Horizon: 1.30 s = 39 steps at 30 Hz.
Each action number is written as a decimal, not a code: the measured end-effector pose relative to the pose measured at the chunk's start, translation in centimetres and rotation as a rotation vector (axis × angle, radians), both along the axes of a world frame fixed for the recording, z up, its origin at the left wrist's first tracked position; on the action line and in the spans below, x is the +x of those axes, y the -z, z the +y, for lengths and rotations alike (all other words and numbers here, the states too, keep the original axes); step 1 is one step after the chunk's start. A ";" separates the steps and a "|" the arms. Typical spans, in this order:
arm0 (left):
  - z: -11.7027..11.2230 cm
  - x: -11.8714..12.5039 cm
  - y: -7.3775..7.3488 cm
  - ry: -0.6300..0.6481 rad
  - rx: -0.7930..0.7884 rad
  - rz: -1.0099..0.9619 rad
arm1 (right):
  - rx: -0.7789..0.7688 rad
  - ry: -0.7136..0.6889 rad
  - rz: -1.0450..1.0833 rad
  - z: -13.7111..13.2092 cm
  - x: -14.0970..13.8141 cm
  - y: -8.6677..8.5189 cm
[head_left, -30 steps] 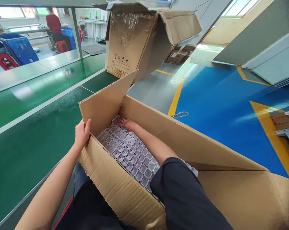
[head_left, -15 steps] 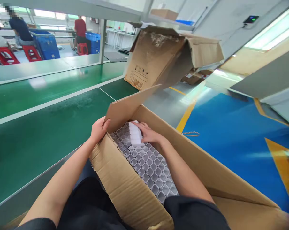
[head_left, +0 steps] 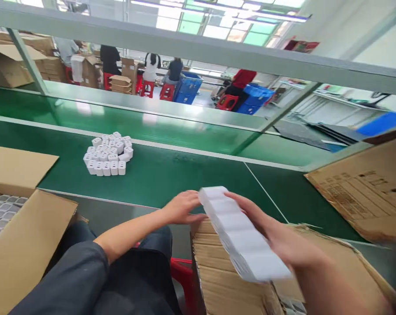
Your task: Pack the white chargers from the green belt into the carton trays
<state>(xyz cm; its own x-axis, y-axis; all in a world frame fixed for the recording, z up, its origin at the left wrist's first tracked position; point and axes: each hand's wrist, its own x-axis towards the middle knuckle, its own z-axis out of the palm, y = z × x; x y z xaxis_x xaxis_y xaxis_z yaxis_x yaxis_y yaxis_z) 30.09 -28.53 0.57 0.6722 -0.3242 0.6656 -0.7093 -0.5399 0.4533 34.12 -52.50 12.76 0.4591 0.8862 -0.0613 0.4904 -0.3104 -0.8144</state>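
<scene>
My right hand (head_left: 270, 227) grips a long row of white plastic housings (head_left: 240, 236), somewhat blurred, tilted above a cardboard box (head_left: 220, 262). Beside the far end of that row is my left hand (head_left: 183, 208), its fingers stretched out and the thumb apart. Whether its fingertips touch the row I cannot tell. Below my right forearm, a few pale housings show inside the box. On the green work surface (head_left: 171, 179), to the left, stands a cluster of white charger blocks (head_left: 109, 153) with dark slots.
Another open carton (head_left: 36, 232) with housings in rows is at my left. A large cardboard box (head_left: 375, 188) stands at the right. A metal frame post (head_left: 283, 109) rises beyond the belt. Several people sit on red stools farther back, near blue bins (head_left: 187, 87).
My view has swung left. The row of housings has come up out of the box in my right hand. My left hand has let go of the box flap and moved beside the row.
</scene>
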 end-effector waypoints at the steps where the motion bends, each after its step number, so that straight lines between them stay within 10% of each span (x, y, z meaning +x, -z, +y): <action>1: 3.4 -1.7 0.3 -0.101 -0.099 -0.033 | -0.008 -0.059 0.101 3.9 0.9 0.2; 6: 17.4 -9.0 0.8 -0.485 -0.028 -0.262 | 0.048 -0.399 0.375 20.5 3.2 5.1; 14: 26.0 -11.6 1.4 -0.610 0.323 -0.163 | 0.247 -0.274 0.866 36.8 -2.3 12.4; 31: 28.8 -10.2 -0.8 -0.699 0.704 0.157 | 0.530 0.109 0.790 31.9 -0.4 14.4; 39: 29.8 -9.8 -0.4 -0.720 0.698 0.137 | 0.456 0.052 0.613 31.5 -0.1 14.9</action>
